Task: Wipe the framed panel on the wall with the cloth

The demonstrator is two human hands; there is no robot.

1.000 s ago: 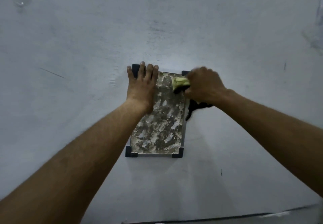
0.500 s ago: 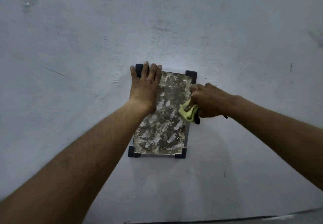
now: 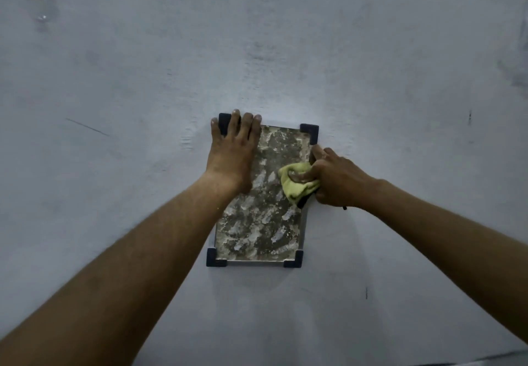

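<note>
Two hands engaged: left hand lies flat, fingers straight, on the wall-mounted mottled grey panel with dark corner caps, apparently steadying it; right hand, fingers curled, presses a bunched yellow-green cloth mid-right.

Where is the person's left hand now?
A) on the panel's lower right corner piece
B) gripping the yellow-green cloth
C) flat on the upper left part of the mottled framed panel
C: the left hand lies flat, fingers straight, over the upper left part of the mottled grey framed panel, while the right hand grips the crumpled yellow-green cloth.
</note>
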